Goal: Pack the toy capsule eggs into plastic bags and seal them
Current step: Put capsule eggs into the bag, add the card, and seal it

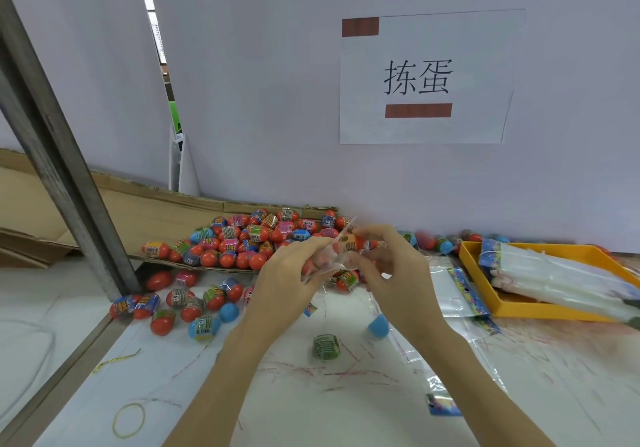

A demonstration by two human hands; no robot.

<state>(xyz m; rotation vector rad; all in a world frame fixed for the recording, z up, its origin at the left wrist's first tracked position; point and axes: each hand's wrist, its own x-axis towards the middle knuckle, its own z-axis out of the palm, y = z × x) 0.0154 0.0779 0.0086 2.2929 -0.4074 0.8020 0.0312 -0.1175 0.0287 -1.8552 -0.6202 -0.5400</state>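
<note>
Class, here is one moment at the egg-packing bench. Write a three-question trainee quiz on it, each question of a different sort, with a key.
1. True or false: both the left hand and the right hand hold the clear plastic bag.
2. The orange tray lies to the person's: A) left B) right C) behind the cardboard.
3. Fill in: the yellow rubber band lies on the ____.

Key: 1 true; 2 B; 3 table.

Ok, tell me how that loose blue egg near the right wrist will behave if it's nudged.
The blue egg is rounded and glossy, so it will probably roll and slip. It looks like hollow plastic, likely light. The tabletop seems smooth, with no rim nearby to stop it.
</note>
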